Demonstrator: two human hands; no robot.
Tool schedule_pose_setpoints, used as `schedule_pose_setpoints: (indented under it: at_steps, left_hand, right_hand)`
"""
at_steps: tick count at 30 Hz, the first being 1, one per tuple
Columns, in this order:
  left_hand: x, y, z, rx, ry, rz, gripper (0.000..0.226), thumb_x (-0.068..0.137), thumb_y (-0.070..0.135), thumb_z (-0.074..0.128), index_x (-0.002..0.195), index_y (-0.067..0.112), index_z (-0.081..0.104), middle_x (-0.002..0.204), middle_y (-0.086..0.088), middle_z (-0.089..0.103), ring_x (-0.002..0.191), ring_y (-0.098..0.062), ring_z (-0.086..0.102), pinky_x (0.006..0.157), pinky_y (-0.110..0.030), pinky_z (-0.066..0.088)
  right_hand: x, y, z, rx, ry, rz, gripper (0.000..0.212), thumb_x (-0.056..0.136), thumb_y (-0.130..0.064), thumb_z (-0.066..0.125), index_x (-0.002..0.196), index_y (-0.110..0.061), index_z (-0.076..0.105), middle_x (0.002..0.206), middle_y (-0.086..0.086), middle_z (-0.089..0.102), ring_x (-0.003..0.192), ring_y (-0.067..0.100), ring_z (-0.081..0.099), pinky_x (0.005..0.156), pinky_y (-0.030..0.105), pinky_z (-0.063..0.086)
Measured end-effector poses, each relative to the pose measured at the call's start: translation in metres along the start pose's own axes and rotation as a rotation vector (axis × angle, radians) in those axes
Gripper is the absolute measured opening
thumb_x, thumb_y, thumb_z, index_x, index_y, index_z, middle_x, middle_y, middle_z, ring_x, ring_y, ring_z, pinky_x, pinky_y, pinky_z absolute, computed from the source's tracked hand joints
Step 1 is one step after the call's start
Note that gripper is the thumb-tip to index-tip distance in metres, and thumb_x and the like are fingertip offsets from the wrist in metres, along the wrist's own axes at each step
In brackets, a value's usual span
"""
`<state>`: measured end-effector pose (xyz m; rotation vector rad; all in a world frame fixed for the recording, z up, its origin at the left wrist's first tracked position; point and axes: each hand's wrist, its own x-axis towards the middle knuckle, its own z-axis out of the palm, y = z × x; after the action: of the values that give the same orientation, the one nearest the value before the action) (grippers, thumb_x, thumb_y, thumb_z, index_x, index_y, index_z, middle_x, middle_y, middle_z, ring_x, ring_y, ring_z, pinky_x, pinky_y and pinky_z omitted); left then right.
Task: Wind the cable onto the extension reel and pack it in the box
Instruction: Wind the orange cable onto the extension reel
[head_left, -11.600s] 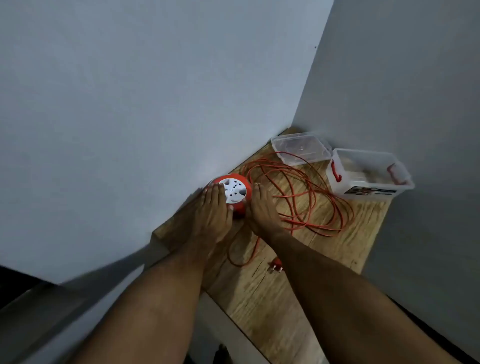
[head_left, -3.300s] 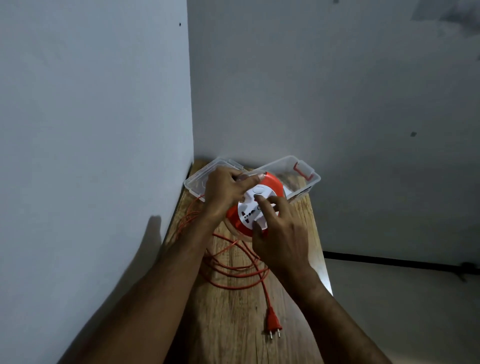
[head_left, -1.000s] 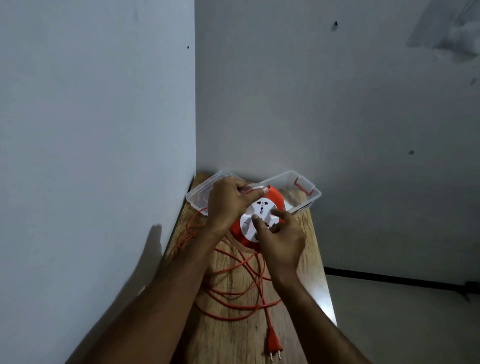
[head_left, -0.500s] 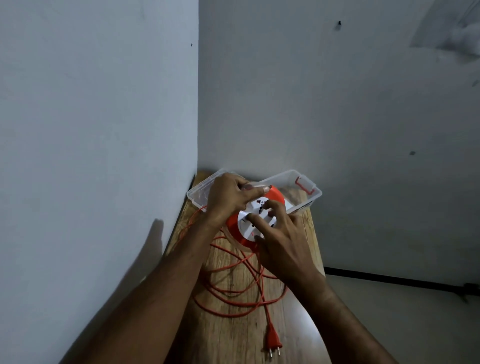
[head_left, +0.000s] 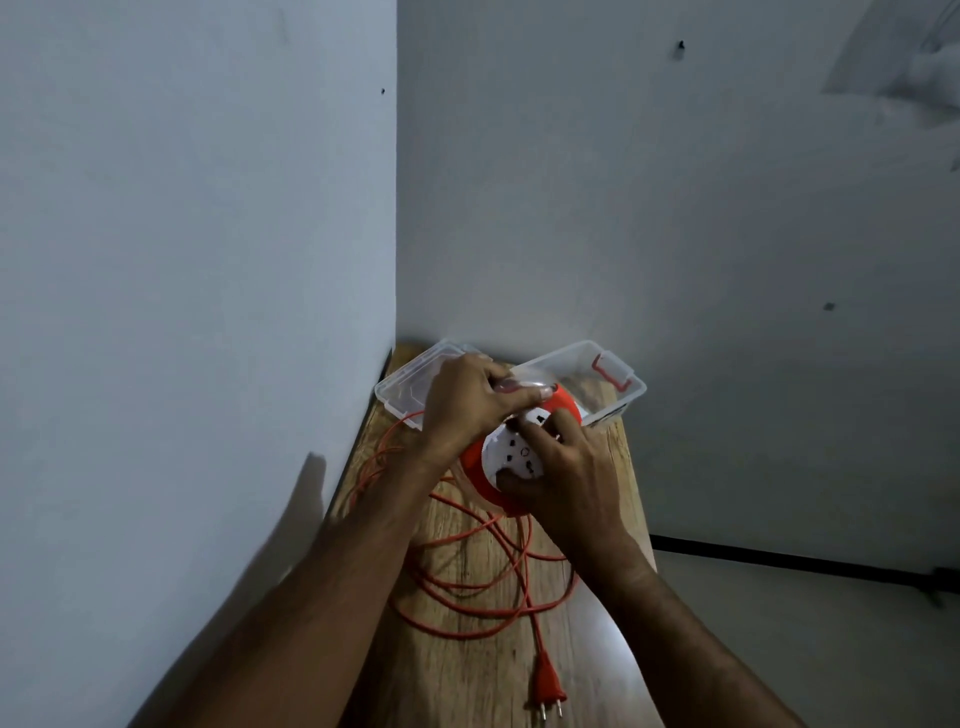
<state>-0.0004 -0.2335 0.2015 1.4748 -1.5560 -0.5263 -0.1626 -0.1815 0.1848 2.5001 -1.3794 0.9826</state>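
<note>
Both hands hold a round orange extension reel with a white socket face (head_left: 514, 457) above the far end of a narrow wooden tabletop (head_left: 467, 675) set in a corner of grey walls. The left hand (head_left: 467, 402) curls its fingers over the reel's far left rim, gripping it. The right hand (head_left: 566, 478) has its fingers bent onto the white face and near rim. Loose orange cable (head_left: 467, 587) lies in loops on the wood nearer the person, ending in an orange two-pin plug (head_left: 545, 693). Just beyond the reel sit a clear plastic box with red latches (head_left: 618, 387) and, to its left, a clear plastic lid (head_left: 405, 389).
</note>
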Motion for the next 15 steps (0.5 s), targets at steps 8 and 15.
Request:
schedule_pose_setpoints:
  at_steps: [8, 15]
  left_hand:
    - [-0.002, 0.004, 0.005, 0.0, 0.131, 0.012, 0.067, 0.069, 0.082, 0.064, 0.07, 0.016, 0.077, 0.064, 0.003, 0.069, 0.061, -0.013, 0.065, 0.057, -0.043, 0.055]
    - [-0.004, -0.002, 0.006, 0.035, 0.125, 0.009, 0.063, 0.071, 0.079, 0.064, 0.073, 0.017, 0.077, 0.068, 0.004, 0.071, 0.063, -0.01, 0.066, 0.062, -0.041, 0.057]
  right_hand:
    - [0.01, -0.035, 0.006, 0.611, 0.209, 0.849, 0.045, 0.07, -0.038, 0.092, 0.104, -0.026, 0.064, 0.094, -0.007, 0.07, 0.078, 0.002, 0.071, 0.058, 0.009, 0.051]
    - [0.012, -0.041, 0.007, 1.153, 0.139, 1.276, 0.037, 0.079, -0.029, 0.087, 0.1, -0.006, 0.068, 0.09, 0.014, 0.076, 0.068, 0.026, 0.078, 0.069, 0.041, 0.065]
